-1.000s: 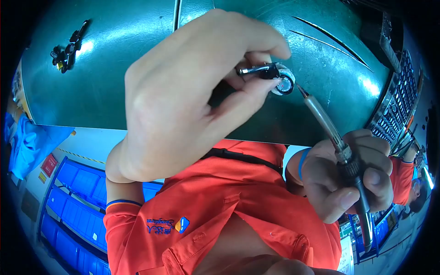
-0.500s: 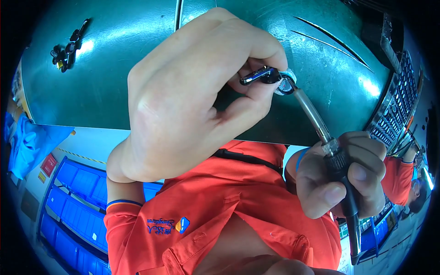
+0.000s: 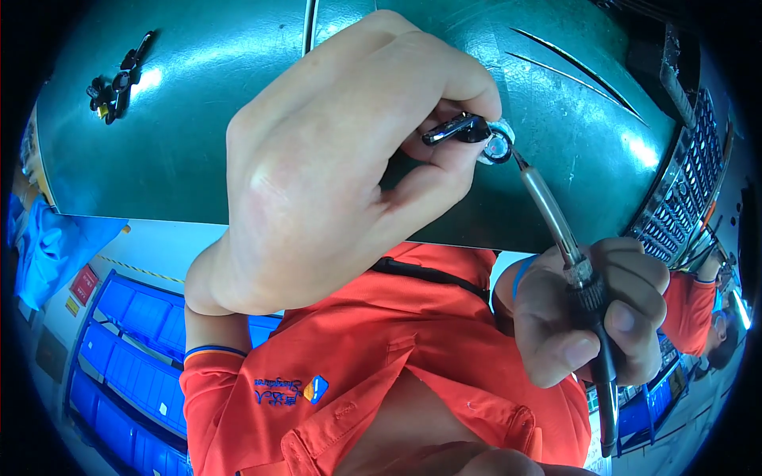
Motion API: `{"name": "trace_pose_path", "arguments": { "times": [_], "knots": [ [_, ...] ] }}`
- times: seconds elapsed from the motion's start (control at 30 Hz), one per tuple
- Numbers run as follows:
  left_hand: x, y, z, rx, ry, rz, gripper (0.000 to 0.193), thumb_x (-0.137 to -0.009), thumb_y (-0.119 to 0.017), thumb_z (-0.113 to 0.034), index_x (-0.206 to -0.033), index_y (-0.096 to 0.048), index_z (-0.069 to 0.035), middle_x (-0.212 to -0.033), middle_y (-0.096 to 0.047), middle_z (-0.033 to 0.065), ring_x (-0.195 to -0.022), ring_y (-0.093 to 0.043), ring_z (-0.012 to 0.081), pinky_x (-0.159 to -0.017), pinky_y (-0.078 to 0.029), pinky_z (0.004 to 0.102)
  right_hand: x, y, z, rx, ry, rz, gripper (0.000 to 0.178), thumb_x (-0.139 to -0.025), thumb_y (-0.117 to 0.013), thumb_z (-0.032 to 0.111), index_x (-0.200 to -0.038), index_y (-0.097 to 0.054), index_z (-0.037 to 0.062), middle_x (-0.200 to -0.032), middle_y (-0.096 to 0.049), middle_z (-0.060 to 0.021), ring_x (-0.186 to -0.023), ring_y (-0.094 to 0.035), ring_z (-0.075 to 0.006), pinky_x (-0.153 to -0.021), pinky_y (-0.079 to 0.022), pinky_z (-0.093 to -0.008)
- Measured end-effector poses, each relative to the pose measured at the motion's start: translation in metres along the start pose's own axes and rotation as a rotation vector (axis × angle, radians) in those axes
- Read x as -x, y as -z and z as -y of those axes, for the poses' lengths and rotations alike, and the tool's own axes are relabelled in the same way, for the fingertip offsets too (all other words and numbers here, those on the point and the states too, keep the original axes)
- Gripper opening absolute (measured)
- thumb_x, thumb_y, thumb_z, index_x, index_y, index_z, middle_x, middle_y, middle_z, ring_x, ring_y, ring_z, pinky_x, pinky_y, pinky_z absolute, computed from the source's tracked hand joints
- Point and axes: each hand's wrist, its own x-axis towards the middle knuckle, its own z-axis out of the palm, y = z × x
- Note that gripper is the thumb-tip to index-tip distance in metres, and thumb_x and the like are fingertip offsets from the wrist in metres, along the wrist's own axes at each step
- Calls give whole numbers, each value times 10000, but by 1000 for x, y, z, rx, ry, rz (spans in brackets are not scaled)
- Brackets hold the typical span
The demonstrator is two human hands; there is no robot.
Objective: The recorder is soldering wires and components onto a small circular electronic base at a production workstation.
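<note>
Between the thumb and fingers of my left hand (image 3: 341, 166) is a small glossy black part (image 3: 474, 129). Its round, ring-like end (image 3: 498, 148) points right, with a pale, whitish rim behind it. My right hand (image 3: 587, 317), lower right, is wrapped round the dark handle of a soldering iron (image 3: 549, 205). The metal barrel slants up and left. Its thin tip lies at the right edge of the ring-like end; whether they touch, I cannot tell. My left fingers partly hide the black part.
On the green tabletop (image 3: 190, 143), several small black parts (image 3: 121, 83) lie at the far left. Two thin dark strips (image 3: 575, 67) are at the upper right. A rack with many holes (image 3: 679, 194) borders the right side. Blue bins (image 3: 131, 349) stand lower left; another person (image 3: 689, 311) is at the far right.
The soldering iron's tip has drawn back slightly, down and right, from over the ring-like end to its edge. My left hand and the black part have shifted a little right.
</note>
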Motion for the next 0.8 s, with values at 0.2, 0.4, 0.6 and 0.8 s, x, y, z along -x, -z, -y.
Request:
{"name": "trace_pose_path", "arguments": {
  "times": [0.2,0.4,0.6,0.8],
  "knots": [
    [3,-1,1,-12,-10,0,259,-761,-779,112,-999,-711,35,-942,-701,100,-783,-654,123,-638,-507,198,-2,7,-3,6,-2,87,301,-885,-607,237,-1027,-564,-24,-630,-454,-95,-536,-377,-192,-440,-287,-307],
    [0,-2,-3,-12,28,3,251,-759,-782,107,-990,-716,36,-945,-710,104,-792,-661,135,-635,-507,202,-4,8,-7,-54,-51,70,336,-893,-594,273,-1058,-547,-17,-627,-459,-100,-530,-387,-180,-448,-291,-302],
    [-3,-3,-5,2,90,30,226,-758,-783,102,-971,-735,41,-951,-729,126,-820,-677,170,-644,-516,217,-5,13,-9,-77,-137,88,341,-907,-586,294,-1054,-552,-11,-610,-457,-100,-527,-401,-175,-452,-304,-304],
    [-6,0,-1,20,30,69,219,-761,-780,97,-972,-755,44,-951,-741,144,-847,-691,200,-653,-526,230,-9,12,-5,-65,-154,178,330,-905,-612,284,-1044,-557,-10,-600,-459,-101,-518,-411,-179,-460,-324,-304]
  ]
}}
